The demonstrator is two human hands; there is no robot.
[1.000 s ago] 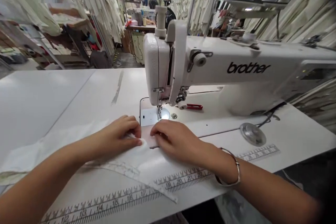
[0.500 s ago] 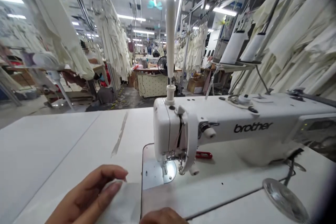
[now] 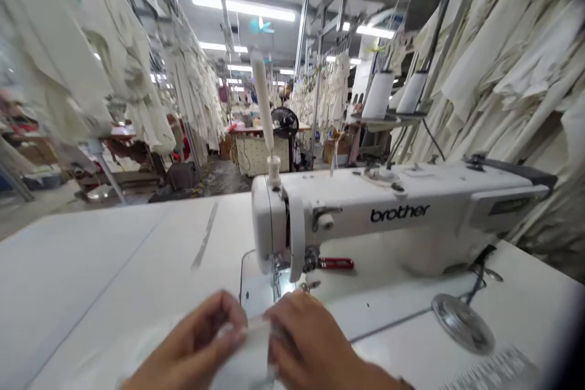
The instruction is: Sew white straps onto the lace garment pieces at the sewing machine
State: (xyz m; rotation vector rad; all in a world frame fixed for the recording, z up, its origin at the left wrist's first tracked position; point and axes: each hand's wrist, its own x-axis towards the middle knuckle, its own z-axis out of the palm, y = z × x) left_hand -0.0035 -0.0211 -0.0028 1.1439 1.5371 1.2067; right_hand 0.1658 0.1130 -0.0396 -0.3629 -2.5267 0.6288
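In the head view, a white sewing machine [image 3: 397, 225] is mounted on a white table [image 3: 119, 244], its needle end positioned directly beyond the hands. The metal needle plate [image 3: 256, 294] is partly covered by the right hand [image 3: 315, 338]. A red tool [image 3: 337, 263] is placed under the machine arm, and a round dish [image 3: 463, 323] is set toward the right, well apart from the hands. Two white thread cones [image 3: 378, 95] are supported above the machine; pale garments [image 3: 493, 73] are hung at both sides. A white cloth [image 3: 247, 356] is located between the hands, just in front of the needle plate. Its upper edge is pinched between the thumb and forefinger of the left hand [image 3: 196, 341]. Its right edge is met by the right hand's bent fingers; whether these are closed on it cannot be told because of blur.
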